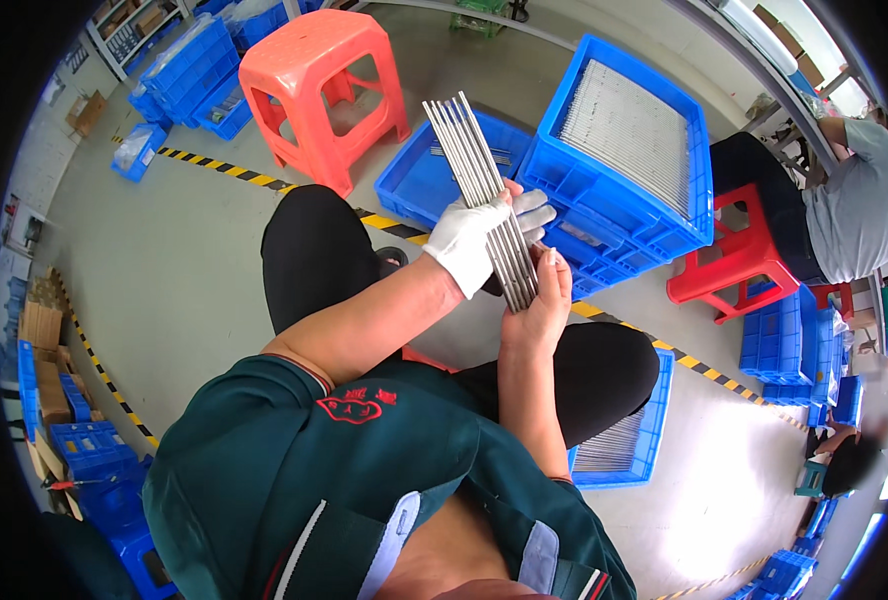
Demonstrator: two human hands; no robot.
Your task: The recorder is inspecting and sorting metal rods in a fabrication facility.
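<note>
Gloved left hand (472,232) and bare right hand (542,298) support one slanting bundle of slim metal rods (465,150).

Head view: the left hand is partly closed around the bundle's middle, its white-gloved fingers reaching past the rods; the right hand curls loosely at the lower end. The bundle is in the air above the person's lap, not yet set down. Beyond it, a shallow blue tray (404,187) has only a few rods left visible, while a stacked blue crate (604,205) and a blue bin (656,425) beside the right knee hold many. This batch seems midway through handling; which container holds finished rods cannot be told.
</note>
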